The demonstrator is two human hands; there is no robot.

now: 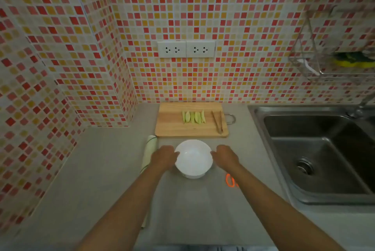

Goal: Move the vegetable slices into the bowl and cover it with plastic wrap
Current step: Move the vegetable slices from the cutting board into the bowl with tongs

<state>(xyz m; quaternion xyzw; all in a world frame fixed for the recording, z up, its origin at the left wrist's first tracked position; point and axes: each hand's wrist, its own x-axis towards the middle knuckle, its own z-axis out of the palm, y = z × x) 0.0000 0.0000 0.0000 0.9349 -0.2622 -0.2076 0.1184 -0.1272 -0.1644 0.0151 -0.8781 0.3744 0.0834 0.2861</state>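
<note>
A white bowl [193,158] stands on the grey counter in front of me, empty inside. My left hand [164,156] rests against its left rim and my right hand [226,156] against its right rim, both holding the bowl. Several pale green vegetable slices [193,117] lie in a row on a wooden cutting board [172,124] behind the bowl. A pair of wooden tongs [217,121] lies on the board's right side. A roll of plastic wrap [149,152] lies left of the bowl, partly hidden by my left arm.
A steel sink [316,155] fills the right side. An orange rubber band [230,180] lies on the counter by my right forearm. Tiled walls close the back and left. A wire rack [324,53] with sponges hangs at the right, and two sockets [186,48] sit above the board.
</note>
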